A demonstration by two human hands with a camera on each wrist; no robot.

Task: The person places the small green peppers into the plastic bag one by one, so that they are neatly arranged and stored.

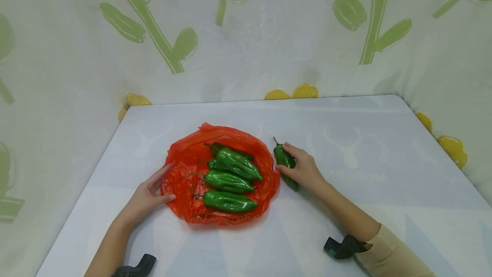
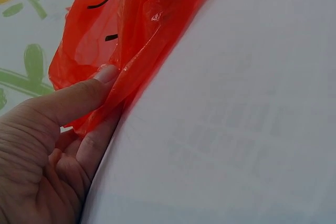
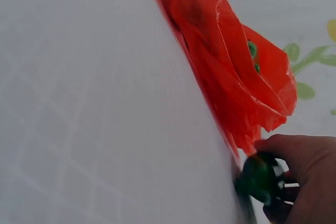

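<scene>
A red plastic bag lies spread open on the table with several green peppers in it, their stems pointing left. At the bag's left edge, my left hand pinches the rim; in the left wrist view the thumb lies over the red film and the fingers are behind it. Just right of the bag, my right hand grips a single green pepper with its thumb and fingers, the stem pointing away. The right wrist view shows this pepper end-on, close beside the bag.
The pale table has faint deer and triangle prints. Behind it stands a wall covering with green leaf and yellow flower patterns. A dark wrist camera is on the right forearm, another on the left.
</scene>
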